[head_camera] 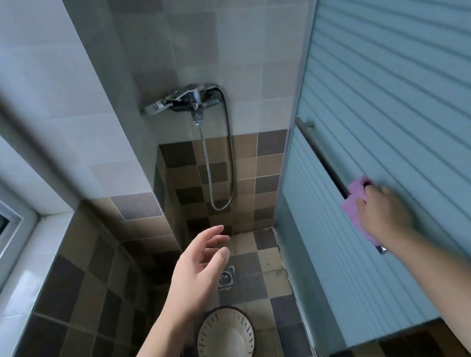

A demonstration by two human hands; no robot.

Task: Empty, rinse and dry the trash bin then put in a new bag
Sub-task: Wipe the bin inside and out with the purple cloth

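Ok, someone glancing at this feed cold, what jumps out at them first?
Probably the right hand at the right, gripping a purple cloth against the handle of the blue door. Next, the left hand open in mid-air at the centre, above the empty white bin on the tiled floor at the bottom. Behind, the chrome tap with its hose sits on the far wall.

Two bare forearms, left hand (199, 264), right hand (385, 213), sleeveless
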